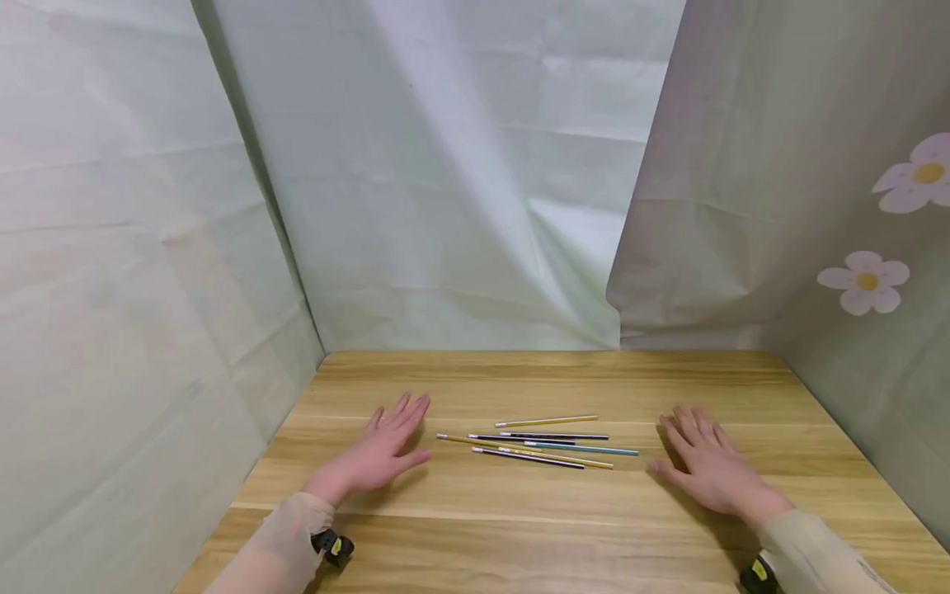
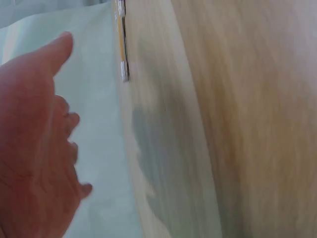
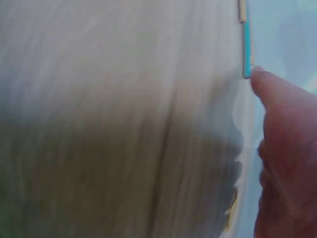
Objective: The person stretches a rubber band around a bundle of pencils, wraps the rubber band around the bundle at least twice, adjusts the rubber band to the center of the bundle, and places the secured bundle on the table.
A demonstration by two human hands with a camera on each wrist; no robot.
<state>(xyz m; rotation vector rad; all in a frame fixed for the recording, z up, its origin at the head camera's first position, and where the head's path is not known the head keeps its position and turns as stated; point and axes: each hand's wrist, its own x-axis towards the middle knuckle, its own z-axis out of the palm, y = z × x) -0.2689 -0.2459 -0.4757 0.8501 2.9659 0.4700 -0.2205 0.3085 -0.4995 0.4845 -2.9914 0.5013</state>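
Note:
Several pencils with eraser ends lie loosely side by side in the middle of the wooden table (image 1: 519,536). Among them are a yellow pencil (image 1: 549,421) at the back, a teal pencil (image 1: 594,450) reaching furthest right, and a black pencil (image 1: 534,459) at the front. My left hand (image 1: 378,454), fingers spread, hovers left of the pencils with nothing in it. To their right, my right hand (image 1: 705,466) is spread palm down and holds nothing. In the right wrist view the thumb overlaps the end of the teal pencil (image 3: 246,49).
Pale cloth sheets (image 1: 460,206) hang behind the table and along both sides. White flowers (image 1: 864,283) are printed on the right one. A small black wrist camera (image 1: 334,547) sits at the left cuff and another (image 1: 759,575) at the right cuff.

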